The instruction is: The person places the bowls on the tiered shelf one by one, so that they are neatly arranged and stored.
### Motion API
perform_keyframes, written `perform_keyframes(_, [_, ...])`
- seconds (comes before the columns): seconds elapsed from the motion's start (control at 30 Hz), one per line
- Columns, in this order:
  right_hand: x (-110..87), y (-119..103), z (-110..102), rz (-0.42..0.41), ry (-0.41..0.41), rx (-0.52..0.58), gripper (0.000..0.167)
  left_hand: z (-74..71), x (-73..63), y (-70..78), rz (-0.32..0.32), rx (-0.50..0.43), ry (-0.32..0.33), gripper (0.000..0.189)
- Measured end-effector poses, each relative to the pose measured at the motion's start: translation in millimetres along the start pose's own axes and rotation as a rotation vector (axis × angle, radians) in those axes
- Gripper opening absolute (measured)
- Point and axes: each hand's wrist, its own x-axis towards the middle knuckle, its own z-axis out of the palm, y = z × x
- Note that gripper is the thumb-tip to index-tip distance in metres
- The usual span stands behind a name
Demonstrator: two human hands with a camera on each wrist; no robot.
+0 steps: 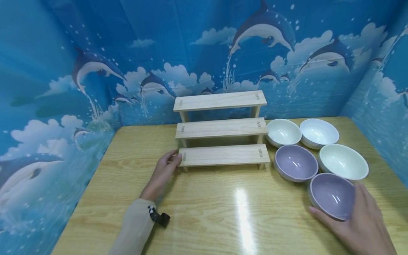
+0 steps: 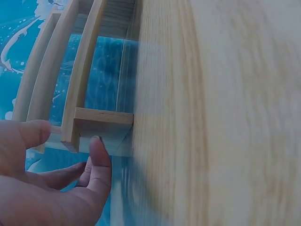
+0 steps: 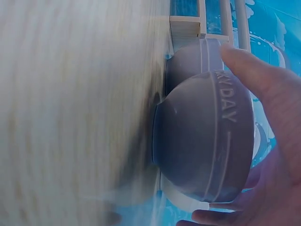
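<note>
A pale wooden three-step stand stands against the back of the table. At the left end of its lowest step is my left hand, fingertips right at the board's edge. In the left wrist view its thumb and fingers are spread around that end. On the right, my right hand spans the nearer purple bowl, thumb beside its front left and fingers over the right rim. The right wrist view shows this bowl from the side, raised letters below its rim, with the thumb held apart from its wall.
Behind the near bowl stand another purple bowl, a pale green bowl, a cream bowl and a white bowl, packed closely beside the stand. A blue dolphin-print curtain surrounds the wooden table at back and sides.
</note>
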Motion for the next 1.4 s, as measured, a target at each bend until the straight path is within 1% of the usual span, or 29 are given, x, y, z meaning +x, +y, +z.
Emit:
perform_keyframes(0.1, [-2.1, 2, -1, 0.047, -0.025, -0.005, 0.114, 1.8, 2.6, 0.8, -0.026, 0.009, 0.009, 0.066])
perform_keyframes(0.23, [-3.0, 5, -2, 0.107, -0.060, -0.004, 0.114, 2.9, 5.2, 1.9, -0.040, 0.017, 0.017, 0.065])
perform_keyframes(0.5, [-0.3, 7, -5, 0.210, -0.119, -0.008, 0.115, 5.5, 8.3, 3.7, -0.007, -0.007, 0.026, 0.057])
perform_keyframes(0.57, [-0.5, 7, -4, 0.215, -0.121, 0.003, 0.114, 6.1, 9.1, 3.3, -0.008, -0.017, 0.027, 0.054])
perform_keyframes(0.7, [-0.3, 8, -2, 0.192, -0.100, 0.042, 0.109, 7.4, 9.5, 2.0, -0.018, -0.033, 0.026, 0.052])
perform_keyframes(0.93, [0.2, 10, 0, 0.163, -0.057, 0.083, 0.100, 7.5, 6.7, 0.9, -0.006, -0.078, 0.009, 0.055])
perform_keyframes(1.03, [0.4, 9, 0, 0.164, -0.048, 0.106, 0.098, 7.7, 6.7, 1.5, -0.011, -0.093, 0.002, 0.058])
perform_keyframes(1.23, [-0.6, 9, -1, 0.201, -0.050, 0.131, 0.094, 9.0, 8.6, 2.6, -0.026, -0.102, 0.000, 0.060])
perform_keyframes(1.4, [-2.3, 11, -3, 0.233, -0.063, 0.141, 0.090, 10.3, 8.7, 2.5, -0.027, -0.099, -0.003, 0.058])
